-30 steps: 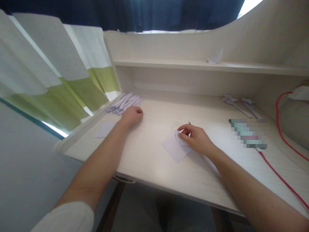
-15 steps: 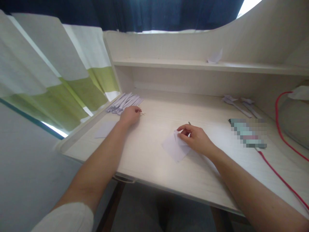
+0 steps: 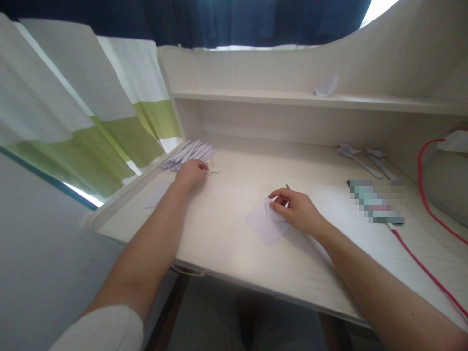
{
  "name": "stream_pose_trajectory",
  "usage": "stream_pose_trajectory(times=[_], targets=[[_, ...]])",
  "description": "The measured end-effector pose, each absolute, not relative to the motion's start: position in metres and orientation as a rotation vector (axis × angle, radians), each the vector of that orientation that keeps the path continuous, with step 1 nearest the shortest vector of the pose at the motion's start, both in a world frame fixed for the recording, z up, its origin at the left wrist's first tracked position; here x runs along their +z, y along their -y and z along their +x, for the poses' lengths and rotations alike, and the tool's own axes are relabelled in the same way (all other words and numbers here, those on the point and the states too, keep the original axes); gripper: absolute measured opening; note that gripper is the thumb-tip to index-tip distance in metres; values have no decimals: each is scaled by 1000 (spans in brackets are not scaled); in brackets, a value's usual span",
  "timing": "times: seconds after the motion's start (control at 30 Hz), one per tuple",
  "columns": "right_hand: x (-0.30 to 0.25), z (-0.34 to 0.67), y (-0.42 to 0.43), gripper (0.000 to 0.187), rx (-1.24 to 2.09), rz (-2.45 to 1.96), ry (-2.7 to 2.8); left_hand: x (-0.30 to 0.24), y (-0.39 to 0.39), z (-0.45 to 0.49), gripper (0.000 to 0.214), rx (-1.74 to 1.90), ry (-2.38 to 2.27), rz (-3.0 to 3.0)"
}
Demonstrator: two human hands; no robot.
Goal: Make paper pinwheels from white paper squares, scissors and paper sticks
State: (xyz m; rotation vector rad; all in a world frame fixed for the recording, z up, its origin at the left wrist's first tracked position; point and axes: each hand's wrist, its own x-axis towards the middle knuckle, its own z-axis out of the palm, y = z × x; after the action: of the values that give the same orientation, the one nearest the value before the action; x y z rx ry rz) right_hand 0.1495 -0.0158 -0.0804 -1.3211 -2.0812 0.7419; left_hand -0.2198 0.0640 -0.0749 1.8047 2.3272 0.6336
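At the desk's left side, my left hand [image 3: 192,174] is closed, fingertips down at a small scatter of short pale sticks [image 3: 214,170]. Whatever sits between those fingers is too small to make out. Behind this hand lies a pile of narrow rolled or folded paper strips [image 3: 193,150]. My right hand [image 3: 294,207], in the middle of the desk, pinches the upper part of a white piece of paper [image 3: 268,226] that lies partly folded on the desktop. A thin dark tip [image 3: 287,186] pokes out behind the right fingers; the rest of it is hidden.
A white sheet [image 3: 156,195] lies by the left forearm. Two folded paper pieces with long stems [image 3: 360,160] rest at the back right. Nearer is a blurred-out phone [image 3: 375,202] with a red cable [image 3: 420,263]. Another folded paper [image 3: 328,86] stands on the shelf [image 3: 256,96].
My left hand has shifted slightly left, uncovering more of the short pale sticks. My right hand and the paper have stayed in place.
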Motion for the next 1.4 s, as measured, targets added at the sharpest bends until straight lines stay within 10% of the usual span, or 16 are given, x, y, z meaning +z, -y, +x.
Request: stream_pose_trajectory(times=[0.77,1.4], targets=[[-77,148,16,25,743,-1307,2017,-74,-61,-202,23,626,-2259,1965],[-65,146,23,12,785,-1172,1904,-74,0,-71,16,985,-1033,1919]])
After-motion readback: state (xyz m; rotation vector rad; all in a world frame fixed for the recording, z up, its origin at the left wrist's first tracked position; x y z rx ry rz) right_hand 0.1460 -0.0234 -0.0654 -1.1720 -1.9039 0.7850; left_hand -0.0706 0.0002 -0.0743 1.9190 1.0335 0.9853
